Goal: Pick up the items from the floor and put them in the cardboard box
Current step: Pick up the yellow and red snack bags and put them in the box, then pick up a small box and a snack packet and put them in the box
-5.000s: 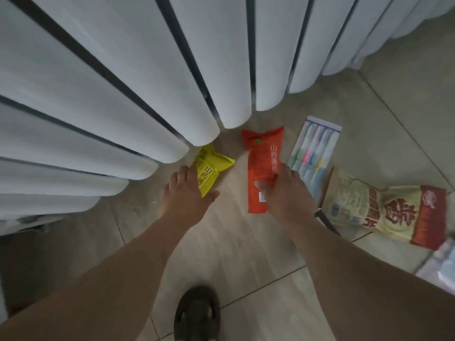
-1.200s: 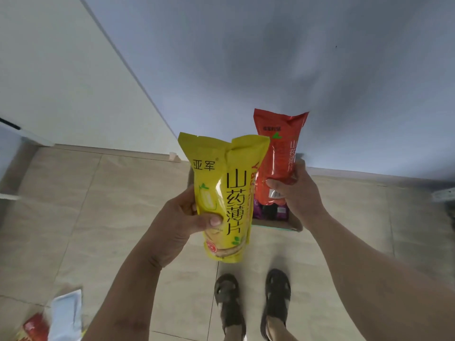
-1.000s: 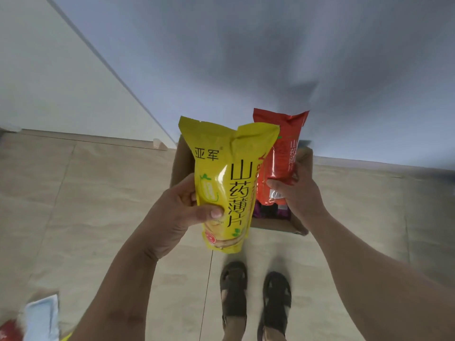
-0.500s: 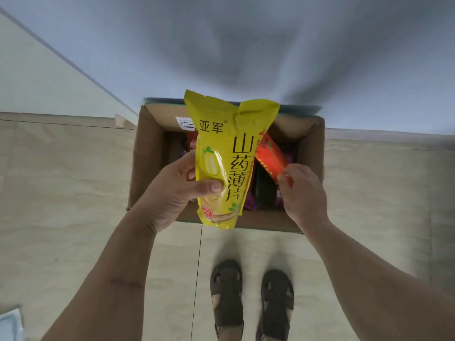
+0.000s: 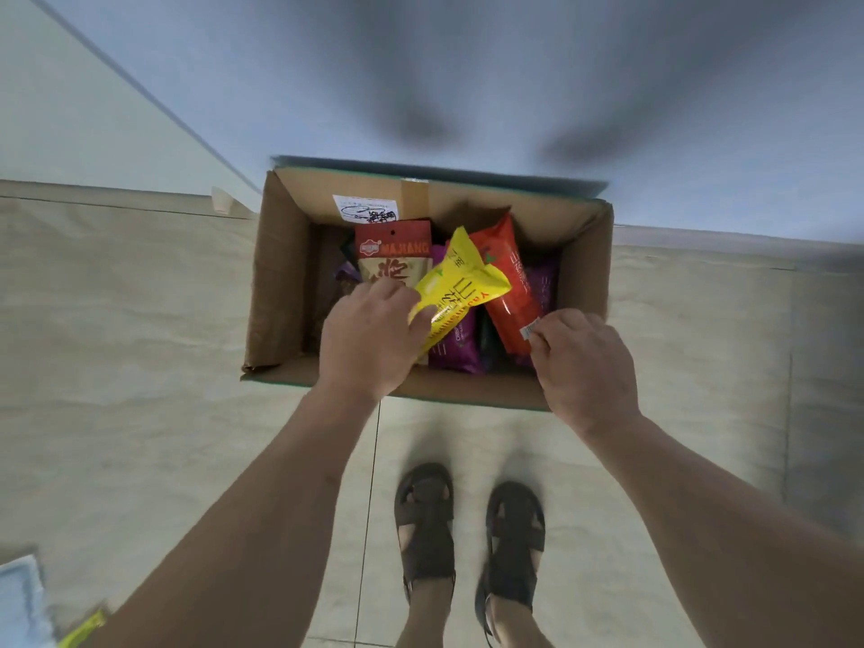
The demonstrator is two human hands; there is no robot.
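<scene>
- Packaging of a pale blue item (image 5: 18,596) shows at the lower left corner, cut off by the frame edge, with a yellow-green scrap (image 5: 84,631) beside it on the tiled floor (image 5: 117,343).
- Cardboard box (image 5: 276,273) stands open on the floor against the grey wall (image 5: 467,77), with a white label (image 5: 367,209) on its far inner wall.
- Inside it, toward the left, a red-topped packet (image 5: 390,254) stands against the far side.
- Left hand (image 5: 369,339) reaches over the box's near edge, its fingers curled round the lower end of the yellow snack bag (image 5: 460,282), thumb on its front.
- That yellow snack bag is tilted, upper end pointing up and to the right, held above the box's contents and overlapping the orange bag.
- Purple packets (image 5: 456,341) lie underneath, at the bottom of the box.
- Orange snack bag (image 5: 512,287) slants inside the box, top toward the far wall, lower end by the near right side.
- Right hand (image 5: 584,362) pinches the orange bag's lower corner with fingertips (image 5: 537,332) and thumb.
- Two feet in dark sandals (image 5: 425,521) stand on the floor just before the box.
</scene>
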